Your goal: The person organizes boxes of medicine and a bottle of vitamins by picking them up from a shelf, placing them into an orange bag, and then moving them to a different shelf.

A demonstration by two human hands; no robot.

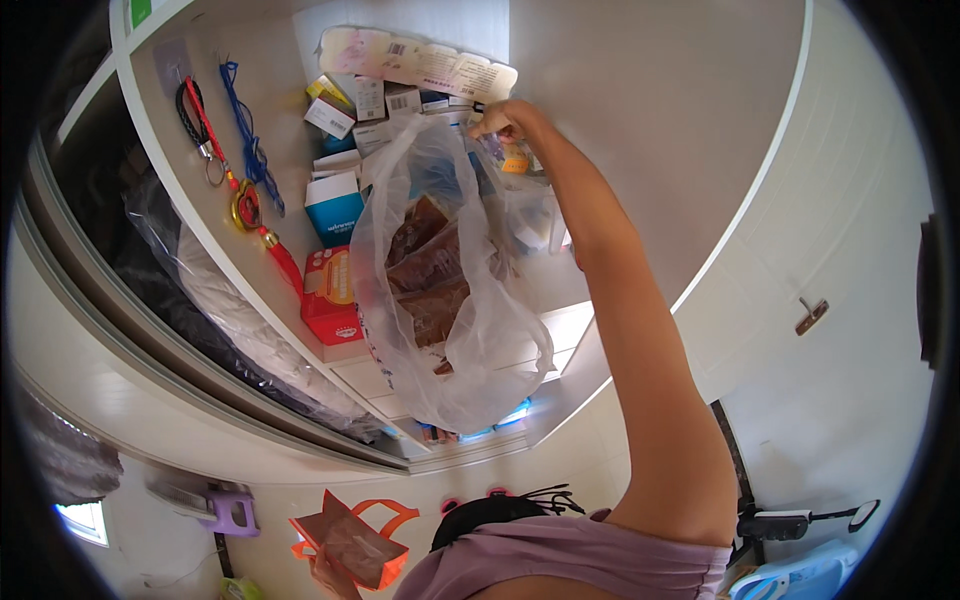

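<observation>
My left hand holds an orange tote bag low at the front. The bag's mouth gapes and shows a brownish lining; one handle loop sticks out to the right. My right hand reaches deep onto a white cabinet shelf with curled fingers, among small packages beside a yellow-orange packet. What those fingers grip is hidden. In front of the reach stands a translucent white plastic bag, open at the top, with brown packets inside. A printed cardboard strip lies behind the hand.
Several medicine boxes, a blue-and-white box and a red box line the shelf's left. A translucent container is at right. Cords and a red tasselled charm hang on the left wall. A purple stool stands on the floor.
</observation>
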